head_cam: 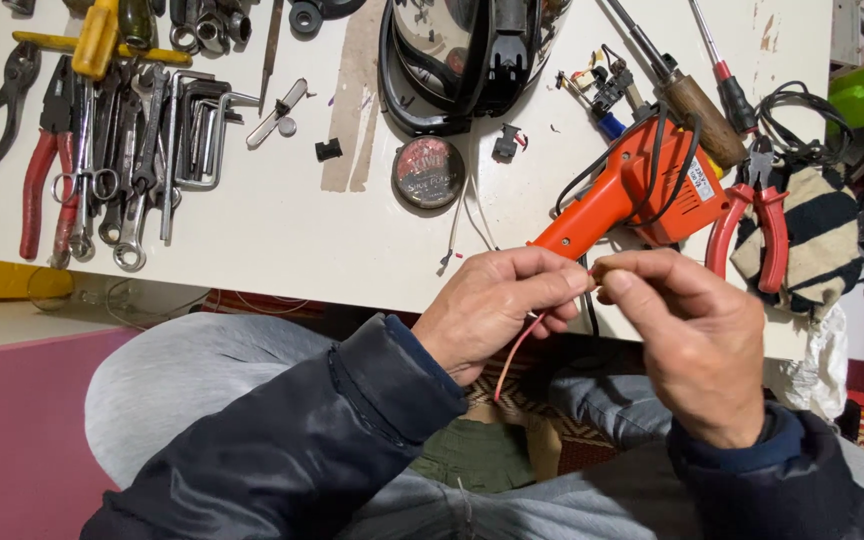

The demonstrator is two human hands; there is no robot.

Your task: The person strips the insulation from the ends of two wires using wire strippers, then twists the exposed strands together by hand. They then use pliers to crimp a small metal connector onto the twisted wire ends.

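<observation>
fingers meeting on a thin red wire at the bench edge

a seated person is holding a thin red wire [518, 345] just in front of the white table [282, 235], above the lap. the left hand [497, 308] is pinching the wire between thumb and forefinger, its loose length trailing down below the palm. the right hand [687, 335] is pressing thumb and forefinger together on the wire's upper end, the 2 sets of fingertips almost touching. the wire is looking light, limp and easily kinked, best taken near its tip. an orange soldering gun [642, 185] is lying just beyond, red-handled pliers [757, 215] beside it, a round tin [429, 172] nearby and wrenches [132, 150] at far left.
</observation>
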